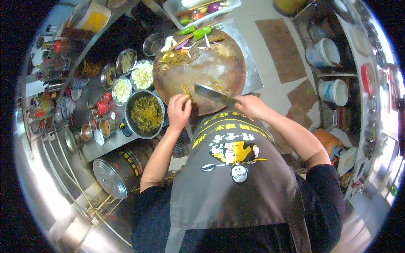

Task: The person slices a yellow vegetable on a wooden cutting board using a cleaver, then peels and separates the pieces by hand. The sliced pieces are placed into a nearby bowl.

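My right hand (251, 105) grips the handle of a cleaver (213, 95), whose wide blade points left across the near part of a round wooden chopping block (196, 76). At the block's near left edge, the fingers of my left hand (179, 109) are closed on a small bunch of brownish-green pickled vegetable strips (185, 91). More cut strips (216, 83) lie just beyond the blade. A larger heap of the pickled vegetable (180, 59) sits at the far left of the block, near green peppers (202, 33) and onion slices (191, 47).
Left of the block, a metal bowl of chopped pickled greens (145, 112) stands beside bowls of shredded cabbage (142, 74). A plastic tray of vegetables (202, 14) is beyond the block. White buckets (333, 91) stand on shelves at right. A lidded steel pot (110, 178) is at lower left.
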Action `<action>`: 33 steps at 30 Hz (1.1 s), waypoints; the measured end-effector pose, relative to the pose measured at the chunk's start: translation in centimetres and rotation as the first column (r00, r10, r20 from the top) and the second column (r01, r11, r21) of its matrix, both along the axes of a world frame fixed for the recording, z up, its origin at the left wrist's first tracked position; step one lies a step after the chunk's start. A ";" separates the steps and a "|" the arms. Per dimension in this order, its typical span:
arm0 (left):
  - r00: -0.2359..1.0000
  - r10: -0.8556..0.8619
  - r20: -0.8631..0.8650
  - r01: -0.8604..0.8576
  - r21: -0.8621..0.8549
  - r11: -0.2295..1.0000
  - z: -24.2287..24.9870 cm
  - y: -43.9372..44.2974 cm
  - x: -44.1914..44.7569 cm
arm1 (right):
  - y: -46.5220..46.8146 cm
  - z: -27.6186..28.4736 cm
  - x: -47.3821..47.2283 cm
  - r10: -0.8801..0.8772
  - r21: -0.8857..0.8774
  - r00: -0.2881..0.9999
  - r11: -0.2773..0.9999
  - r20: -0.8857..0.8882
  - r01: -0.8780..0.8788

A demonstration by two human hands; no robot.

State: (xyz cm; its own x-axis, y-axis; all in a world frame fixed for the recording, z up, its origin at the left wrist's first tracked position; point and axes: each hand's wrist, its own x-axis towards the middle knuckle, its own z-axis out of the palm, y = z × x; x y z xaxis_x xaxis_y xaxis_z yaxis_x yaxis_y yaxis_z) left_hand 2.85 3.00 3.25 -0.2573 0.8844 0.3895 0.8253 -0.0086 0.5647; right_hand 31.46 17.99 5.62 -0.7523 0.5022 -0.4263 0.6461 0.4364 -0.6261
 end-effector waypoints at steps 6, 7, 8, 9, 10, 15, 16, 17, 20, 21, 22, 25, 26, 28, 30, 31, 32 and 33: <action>0.927 0.137 0.348 -0.079 -0.176 0.981 4.0 4.1 -1.9 | 1.0 3.6 0.2 0.040 0.217 0.999 0.975 -0.012 -0.036; 0.899 0.143 0.415 -0.062 -0.203 0.977 4.7 5.0 -1.8 | 0.8 3.9 0.6 0.042 0.227 0.999 0.973 -0.034 -0.033; 0.917 0.077 0.391 0.028 -0.254 0.967 5.6 5.8 -1.7 | 0.6 4.3 0.8 0.044 0.236 0.997 0.971 -0.056 -0.030; 0.916 -0.013 0.402 0.154 -0.322 0.934 5.8 6.2 -1.6 | 0.6 4.7 1.0 0.049 0.247 0.996 0.969 -0.079 -0.028; 0.918 -0.113 0.379 0.279 -0.418 0.865 5.6 6.6 -1.3 | 0.5 4.8 1.2 0.067 0.256 0.996 0.965 -0.061 -0.049; 0.836 -0.417 0.357 0.549 -0.566 0.615 2.6 6.8 2.5 | 0.4 3.9 1.9 0.117 0.330 0.989 0.940 -0.092 -0.081; 0.844 -0.405 0.351 0.536 -0.551 0.639 2.2 6.9 3.1 | 0.4 3.7 2.0 0.125 0.334 0.988 0.939 -0.096 -0.086; 0.852 -0.392 0.346 0.523 -0.536 0.662 1.6 7.0 3.5 | 0.4 3.6 2.0 0.133 0.338 0.986 0.937 -0.099 -0.092; 0.872 -0.410 0.265 0.489 -0.495 0.719 0.0 7.3 3.6 | 0.2 3.3 1.8 0.165 0.325 0.982 0.937 -0.096 -0.125; 0.887 -0.378 0.265 0.461 -0.486 0.743 -0.2 7.4 3.5 | 0.2 3.2 1.7 0.173 0.318 0.981 0.938 -0.091 -0.136; 0.901 -0.343 0.265 0.432 -0.476 0.766 -0.3 7.5 3.5 | 0.2 3.3 1.7 0.175 0.317 0.979 0.939 -0.103 -0.135; 0.880 -0.315 0.355 0.472 -0.577 0.667 0.7 7.7 3.1 | 0.2 3.3 1.8 0.176 0.311 0.977 0.941 -0.119 -0.132; 0.862 -0.311 0.400 0.504 -0.623 0.598 1.2 7.8 2.9 | 0.4 3.2 1.9 0.176 0.309 0.978 0.942 -0.113 -0.133; 0.847 -0.405 0.344 0.531 -0.568 0.629 0.2 7.3 2.9 | 0.2 3.5 1.9 0.188 0.302 0.975 0.942 -0.116 -0.146; 0.869 -0.408 0.280 0.495 -0.518 0.698 0.3 7.8 3.1 | 0.5 4.2 2.1 0.195 0.310 0.972 0.939 -0.128 -0.147; 0.895 -0.339 0.289 0.445 -0.527 0.724 0.8 8.0 2.9 | 0.5 4.4 2.3 0.194 0.314 0.973 0.938 -0.122 -0.147; 0.916 -0.269 0.297 0.393 -0.537 0.746 1.2 8.1 2.6 | 0.6 4.6 2.5 0.192 0.319 0.974 0.936 -0.116 -0.147; 0.933 -0.194 0.303 0.337 -0.546 0.767 1.5 8.2 2.1 | 0.7 4.8 2.7 0.195 0.324 0.975 0.934 -0.110 -0.150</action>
